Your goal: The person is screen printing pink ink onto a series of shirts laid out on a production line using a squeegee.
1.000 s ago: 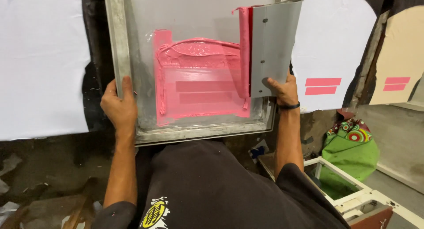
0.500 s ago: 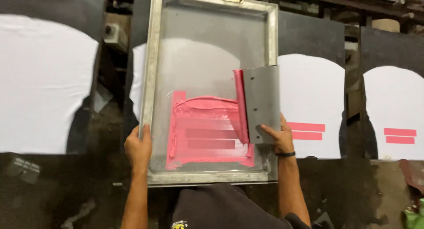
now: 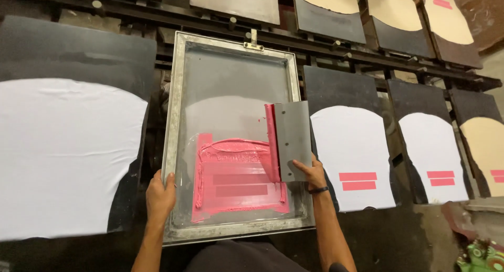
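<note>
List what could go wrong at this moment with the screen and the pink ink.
1. The squeegee leans on the frame edge, held only by right-hand fingers; it might slip and smear ink.
2. The screen looks unevenly placed between the blank white fabric and a printed piece; a skewed set-down may misplace the print.
3. Pink ink pools thickly near the left hand; it could get on fingers or fabric.
</note>
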